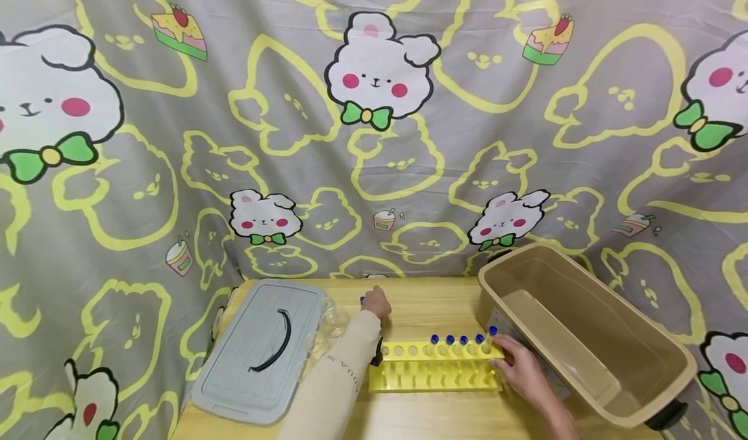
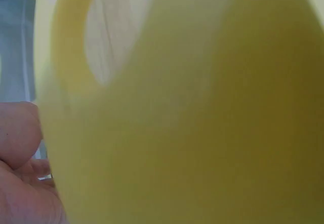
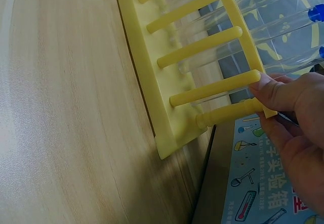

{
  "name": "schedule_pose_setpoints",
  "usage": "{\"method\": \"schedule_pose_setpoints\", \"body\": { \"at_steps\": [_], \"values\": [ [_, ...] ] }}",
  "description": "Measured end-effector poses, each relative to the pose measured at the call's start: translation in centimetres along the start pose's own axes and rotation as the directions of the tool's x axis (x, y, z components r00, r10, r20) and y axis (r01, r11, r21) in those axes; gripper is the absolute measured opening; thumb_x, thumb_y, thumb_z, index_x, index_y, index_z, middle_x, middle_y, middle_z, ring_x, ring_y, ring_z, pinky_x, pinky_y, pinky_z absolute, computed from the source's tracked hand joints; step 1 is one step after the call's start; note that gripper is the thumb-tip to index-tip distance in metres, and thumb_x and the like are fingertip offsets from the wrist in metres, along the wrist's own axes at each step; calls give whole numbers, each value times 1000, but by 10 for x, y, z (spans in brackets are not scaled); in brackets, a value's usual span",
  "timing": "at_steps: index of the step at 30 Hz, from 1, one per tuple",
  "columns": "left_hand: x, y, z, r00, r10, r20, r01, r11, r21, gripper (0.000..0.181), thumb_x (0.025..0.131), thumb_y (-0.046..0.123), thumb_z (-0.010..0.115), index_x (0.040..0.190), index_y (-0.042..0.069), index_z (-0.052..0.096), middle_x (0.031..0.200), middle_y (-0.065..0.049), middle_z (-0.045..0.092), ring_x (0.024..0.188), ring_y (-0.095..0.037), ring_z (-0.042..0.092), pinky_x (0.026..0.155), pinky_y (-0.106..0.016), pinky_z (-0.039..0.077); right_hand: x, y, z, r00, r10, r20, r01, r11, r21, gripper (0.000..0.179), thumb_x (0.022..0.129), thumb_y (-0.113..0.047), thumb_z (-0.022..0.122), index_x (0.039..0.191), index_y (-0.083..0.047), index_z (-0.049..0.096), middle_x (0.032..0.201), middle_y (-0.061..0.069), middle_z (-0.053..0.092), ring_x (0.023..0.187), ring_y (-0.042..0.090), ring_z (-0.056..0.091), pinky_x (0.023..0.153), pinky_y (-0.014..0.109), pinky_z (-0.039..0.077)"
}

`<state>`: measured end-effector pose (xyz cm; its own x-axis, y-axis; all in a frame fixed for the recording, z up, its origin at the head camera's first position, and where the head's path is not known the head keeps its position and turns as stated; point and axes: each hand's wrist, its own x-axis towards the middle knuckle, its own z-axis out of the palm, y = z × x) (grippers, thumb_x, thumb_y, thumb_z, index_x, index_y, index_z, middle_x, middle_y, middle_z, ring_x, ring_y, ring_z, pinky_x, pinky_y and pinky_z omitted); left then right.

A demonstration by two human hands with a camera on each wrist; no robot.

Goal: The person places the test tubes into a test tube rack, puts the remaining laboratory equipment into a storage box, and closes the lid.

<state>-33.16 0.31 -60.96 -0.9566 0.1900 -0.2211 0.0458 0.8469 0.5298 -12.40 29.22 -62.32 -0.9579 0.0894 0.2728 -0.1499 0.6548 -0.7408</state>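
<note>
A yellow test tube rack (image 1: 435, 380) stands on the table, with several clear test tubes (image 3: 276, 29) with blue caps upright in its right-hand holes. My right hand (image 1: 523, 368) pinches the right end of the rack's top plate between thumb and fingers, close to the last tube. Beyond the rack's left end, my left hand (image 1: 376, 302) is curled, and a blue cap (image 1: 363, 300) shows at its fingers; the tube below is hidden. The rack's yellow plate fills most of the left wrist view, blurred, with part of the left hand (image 2: 23, 168) at the lower left.
A grey lid (image 1: 251, 349) with a black handle lies at the left. Clear glass vessels (image 1: 335, 321) stand beside it, partly behind my left sleeve. A deep tan bin (image 1: 584, 336) stands at the right, with a printed blue box (image 3: 263, 178) near the rack. A patterned curtain (image 1: 374, 167) hangs behind.
</note>
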Motion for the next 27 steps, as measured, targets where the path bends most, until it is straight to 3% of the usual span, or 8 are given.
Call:
{"method": "schedule_pose_setpoints", "body": {
  "at_steps": [4,8,10,13,16,19,23,27],
  "values": [
    [-3,0,-5,1000,9,-10,-10,996,-94,44,91,-3,63,131,-15,49,98,-27,61,87,-38,60,71,-46,53,-1,0,1,999,-28,-19,28,999,-17,46,75,16,80,118,16,65,125,32,63,109,49,64,86,33,60],
    [-1,1,-9,999,33,-29,-38,980,-198,42,88,-8,62,129,-9,51,83,-12,52,67,-23,43,59,-36,36,-1,0,1,999,-40,-27,40,999,-14,47,74,18,80,118,16,65,124,33,63,109,50,64,85,36,60],
    [-1,2,-11,997,56,-54,-67,970,-235,48,86,-9,61,134,-7,51,83,-11,51,62,-20,38,56,-33,34,-1,0,1,999,-47,-24,47,999,-7,46,74,18,80,118,17,65,124,34,62,108,50,64,84,38,61],
    [-4,5,-17,993,79,-91,-104,944,-312,58,81,-12,59,138,-4,50,90,-13,55,58,-18,43,48,-30,47,-1,0,1,998,-60,-27,60,998,-9,46,74,19,80,117,17,65,123,34,62,107,50,64,83,39,61],
    [-8,9,-23,993,78,-92,-109,906,-410,63,78,-13,54,139,-1,49,86,-13,54,53,-16,44,51,-41,61,-2,0,1,996,-76,-40,75,997,-20,46,73,20,80,116,18,66,121,34,63,106,49,65,82,36,61],
    [-14,13,-30,993,80,-90,-114,865,-489,63,80,-13,53,141,1,48,76,-7,49,50,-13,42,58,-50,63,-3,0,1,996,-83,-46,81,996,-33,46,72,19,80,116,18,66,120,33,64,105,49,65,81,34,61],
    [-20,17,-37,984,134,-116,-175,837,-519,55,87,-10,54,141,3,50,76,-2,50,50,-9,44,62,-53,63,-3,-1,2,995,-87,-42,85,996,-39,46,72,19,80,116,18,66,120,33,64,106,49,65,82,35,61],
    [-27,20,-45,969,198,-147,-246,815,-525,49,92,-9,55,139,7,53,81,-3,52,53,-9,47,51,-35,57,-3,-2,3,994,-101,-48,100,994,-34,46,72,20,80,115,18,66,119,33,65,105,49,65,82,34,61]
  ]
}}
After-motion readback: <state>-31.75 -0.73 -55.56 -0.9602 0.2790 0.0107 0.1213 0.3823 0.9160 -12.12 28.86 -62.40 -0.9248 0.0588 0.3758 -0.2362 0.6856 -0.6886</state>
